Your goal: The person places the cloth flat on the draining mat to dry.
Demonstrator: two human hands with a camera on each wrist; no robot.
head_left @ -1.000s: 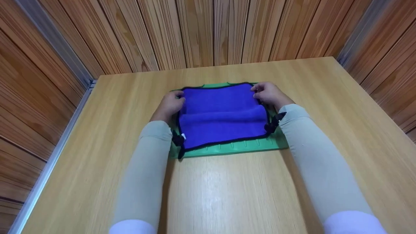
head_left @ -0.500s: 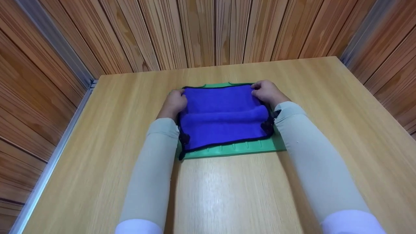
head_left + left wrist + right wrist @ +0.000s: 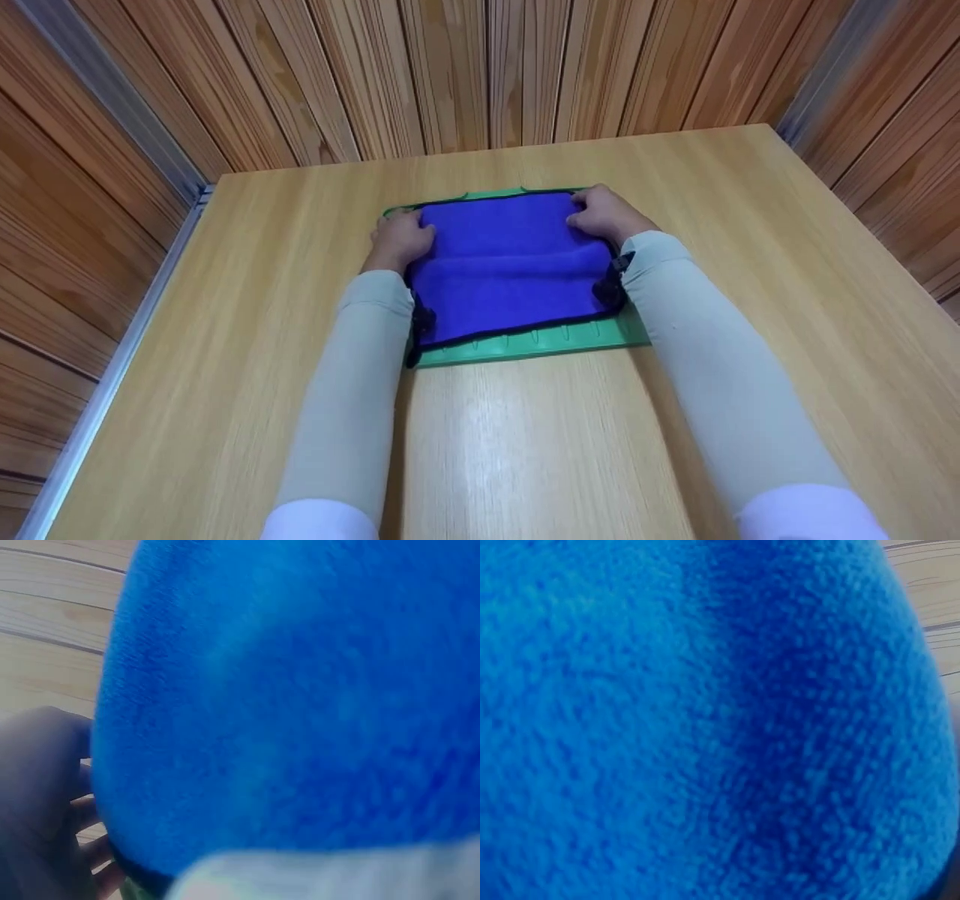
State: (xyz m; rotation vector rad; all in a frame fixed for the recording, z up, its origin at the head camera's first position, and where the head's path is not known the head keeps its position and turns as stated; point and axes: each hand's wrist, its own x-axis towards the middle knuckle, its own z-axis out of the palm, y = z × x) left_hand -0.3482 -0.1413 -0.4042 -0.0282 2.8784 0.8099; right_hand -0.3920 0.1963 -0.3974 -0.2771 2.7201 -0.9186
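Observation:
A blue plush towel (image 3: 510,255) with a dark border lies over a green board (image 3: 536,343), with a soft fold across its middle. My left hand (image 3: 399,238) grips the towel's far left edge, thumb on top and the other fingers over the side. In the left wrist view, those fingers (image 3: 91,847) reach down past the towel's edge. At the far right corner my right hand (image 3: 609,214) pinches the towel edge between thumb and fingers. The right wrist view is filled by the towel (image 3: 705,727), and the right fingers are hidden there.
The board rests on a light wooden table (image 3: 517,450). Wood-panelled walls (image 3: 450,75) stand behind and on both sides, with metal posts (image 3: 135,112) at the corners. Dark wrist straps (image 3: 611,285) touch the towel's sides.
The left hand has moved inward along the towel's left edge, baring the board's far left corner. The right thumb and index finger have spread slightly. The towel stays about where it was.

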